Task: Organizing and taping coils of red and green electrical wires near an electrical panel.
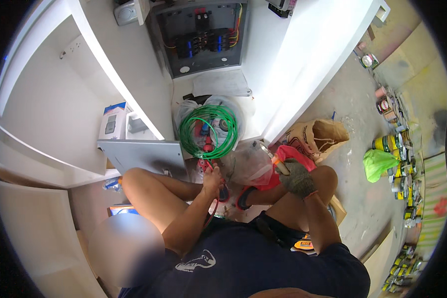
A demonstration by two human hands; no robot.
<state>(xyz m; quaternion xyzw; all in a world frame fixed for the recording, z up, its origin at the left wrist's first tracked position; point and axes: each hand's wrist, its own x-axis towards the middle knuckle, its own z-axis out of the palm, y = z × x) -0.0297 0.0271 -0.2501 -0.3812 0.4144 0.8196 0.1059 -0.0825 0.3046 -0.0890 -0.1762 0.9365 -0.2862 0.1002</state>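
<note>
My bare left hand (213,180) is closed round a thin red wire (214,211), which trails down beside my forearm. A grey knitted glove covers my right hand (296,180). Its fingers are wrapped round a hand tool (272,156) with an orange grip and a metal tip, whose exact kind I cannot make out. Just beyond my left hand, a large coil of green wire (188,136) lies on a clear plastic bag at the cabinet's base. Red-handled tools (207,145) show inside the coil.
An electrical panel box (182,70) with breakers and wires sits in the white cabinet (303,64). The grey panel door (144,156) leans at left near a small boxed device (112,124). A brown paper bag (328,136) and several paint cans (388,143) stand at right.
</note>
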